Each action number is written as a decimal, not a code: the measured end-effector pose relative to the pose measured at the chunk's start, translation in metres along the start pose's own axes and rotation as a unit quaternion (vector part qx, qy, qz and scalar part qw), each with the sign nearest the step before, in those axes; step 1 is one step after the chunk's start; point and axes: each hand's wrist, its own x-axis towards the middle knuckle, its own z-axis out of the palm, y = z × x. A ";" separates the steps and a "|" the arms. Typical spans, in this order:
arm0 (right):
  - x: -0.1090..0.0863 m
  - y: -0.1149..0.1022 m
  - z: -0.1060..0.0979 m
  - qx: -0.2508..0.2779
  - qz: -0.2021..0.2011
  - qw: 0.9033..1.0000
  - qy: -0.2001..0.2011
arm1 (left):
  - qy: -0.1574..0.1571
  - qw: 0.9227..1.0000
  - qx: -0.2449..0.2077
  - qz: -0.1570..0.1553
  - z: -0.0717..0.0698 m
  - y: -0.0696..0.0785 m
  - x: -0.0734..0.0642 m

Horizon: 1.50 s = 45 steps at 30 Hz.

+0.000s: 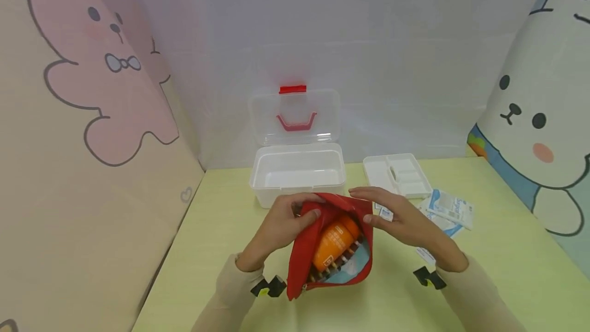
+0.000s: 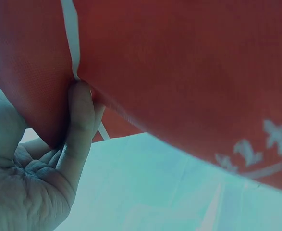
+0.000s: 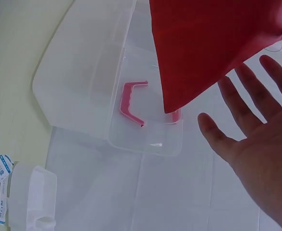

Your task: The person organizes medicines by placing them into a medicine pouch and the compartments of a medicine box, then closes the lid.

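A red zip pouch (image 1: 301, 263) is held above the table with its mouth spread wide. Inside it lie an orange bottle (image 1: 334, 242), a row of small brown vials or ampoules (image 1: 338, 262) and a light-blue packet (image 1: 354, 266). My left hand (image 1: 286, 224) grips the pouch's left edge, thumb at the opening; in the left wrist view its fingers (image 2: 80, 120) pinch the red fabric. At the right edge, my right hand (image 1: 398, 216) has its fingers extended, with the thumb touching the rim. The right wrist view shows those fingers (image 3: 237, 106) spread beside the pouch's corner.
Behind the pouch stands a white plastic box (image 1: 276, 196), its clear lid (image 1: 295, 101) raised against the back wall. To its right sits a white divided tray (image 1: 412, 178). Several flat white-and-blue packets (image 1: 454, 209) lie on the table beside my right forearm.
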 end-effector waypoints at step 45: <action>0.006 0.003 0.015 -0.068 -0.109 0.959 0.254 | -0.088 0.995 0.050 0.026 0.005 0.003 -0.001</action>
